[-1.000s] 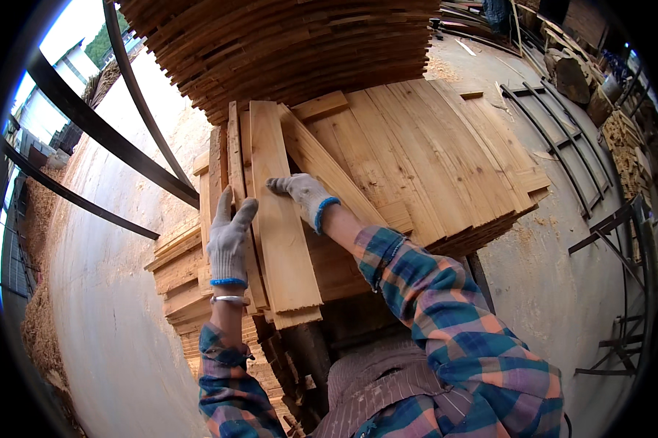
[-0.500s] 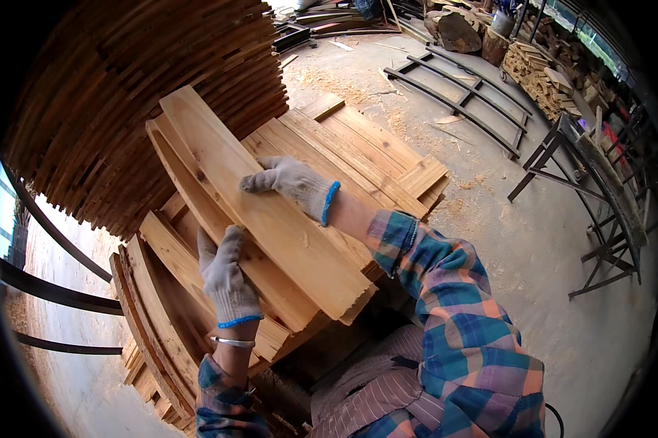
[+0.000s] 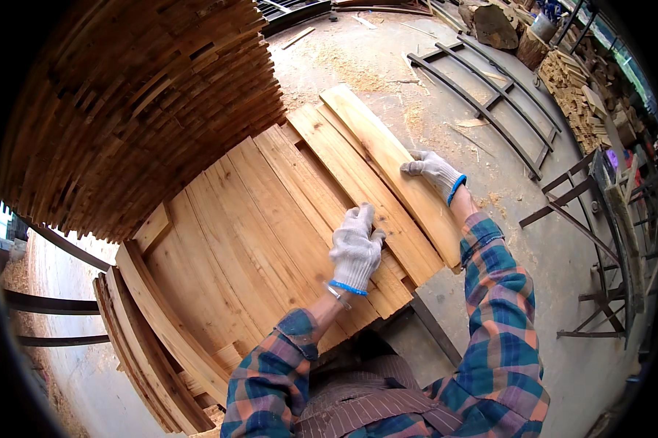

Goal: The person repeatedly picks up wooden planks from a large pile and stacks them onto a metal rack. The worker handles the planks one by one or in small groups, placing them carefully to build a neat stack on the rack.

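Both my hands wear light knitted gloves with blue cuffs. My right hand grips the outer edge of a pale plank at the right of the board layer, thumb on top and fingers out of sight beneath. Beside it, a second plank lies partly under the first one's inner edge. My left hand is closed at this second plank's left edge, its thumb against the wood; some fingertips are hidden. To the left spread several flat boards laid side by side.
A tall stack of thin wooden strips rises at the far left. Curved boards stand along the near left side. On the sawdust-strewn floor lies a dark slatted metal frame. Metal stands are at the right, with logs behind.
Both hands have moved right with the two planks, from over the middle of the pile to its right side. The flat boards beneath are now uncovered. My view has shifted as well.
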The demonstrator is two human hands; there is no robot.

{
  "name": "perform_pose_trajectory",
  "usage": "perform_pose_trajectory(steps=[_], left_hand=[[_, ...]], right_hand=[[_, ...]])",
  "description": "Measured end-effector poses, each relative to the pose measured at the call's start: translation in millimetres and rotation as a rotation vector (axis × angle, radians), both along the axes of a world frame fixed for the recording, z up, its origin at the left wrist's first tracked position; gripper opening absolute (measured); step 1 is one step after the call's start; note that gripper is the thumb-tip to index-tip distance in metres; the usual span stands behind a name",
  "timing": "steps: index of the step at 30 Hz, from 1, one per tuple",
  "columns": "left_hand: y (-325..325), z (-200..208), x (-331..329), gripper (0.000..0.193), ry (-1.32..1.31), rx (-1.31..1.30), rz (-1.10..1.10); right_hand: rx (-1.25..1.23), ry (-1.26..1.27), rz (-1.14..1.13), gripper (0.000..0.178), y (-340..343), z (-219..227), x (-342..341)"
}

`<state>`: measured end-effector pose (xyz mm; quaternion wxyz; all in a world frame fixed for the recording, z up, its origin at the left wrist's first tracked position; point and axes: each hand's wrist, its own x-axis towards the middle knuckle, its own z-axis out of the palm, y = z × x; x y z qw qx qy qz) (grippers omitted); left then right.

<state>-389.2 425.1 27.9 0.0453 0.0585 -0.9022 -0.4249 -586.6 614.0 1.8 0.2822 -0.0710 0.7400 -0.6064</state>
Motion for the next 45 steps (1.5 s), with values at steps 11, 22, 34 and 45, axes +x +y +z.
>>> perform_pose_trajectory(steps=[11,22,34,45], left_hand=[[-154,-37,40,0.069,0.045,-0.791,0.246],[-152,-21,44,0.068,0.066,-0.634,0.166],[-348,86,239,0.078,0.002,-0.242,0.614],[-338,49,356,0.068,0.154,0.311,0.589]], right_hand=[[0.297,0.152,0.026,0.053,-25,-24,-27],[1.071,0.493,0.204,0.099,-96,71,50],[0.011,0.441,-0.499,0.098,13,93,249],[-0.203,0.161,-0.77,0.069,-25,4,343]])
